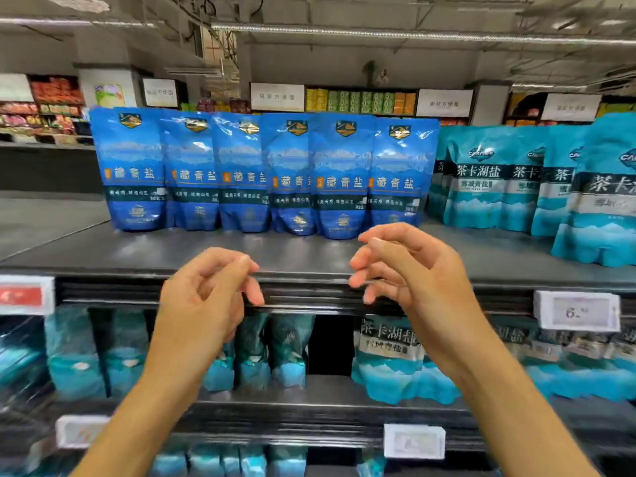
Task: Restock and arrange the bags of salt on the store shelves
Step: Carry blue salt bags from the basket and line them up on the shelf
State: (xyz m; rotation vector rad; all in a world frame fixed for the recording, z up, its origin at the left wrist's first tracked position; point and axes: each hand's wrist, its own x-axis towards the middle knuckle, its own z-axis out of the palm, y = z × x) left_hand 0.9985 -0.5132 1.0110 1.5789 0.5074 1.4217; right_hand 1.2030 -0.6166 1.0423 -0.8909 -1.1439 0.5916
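Note:
Several dark blue salt bags [261,173] stand upright in a row at the back of the top shelf [192,251]. To their right stand several teal salt bags [495,180], one [600,201] set further forward. My left hand [206,294] and my right hand [409,270] hover in front of the shelf's front edge, fingers loosely curled, holding nothing. Both hands are apart from the bags.
A lower shelf [327,394] holds more teal bags [389,359] with a dark gap between them. Price tags [576,310] hang on the shelf edges, one red [24,296] at left. Other aisles with goods fill the background.

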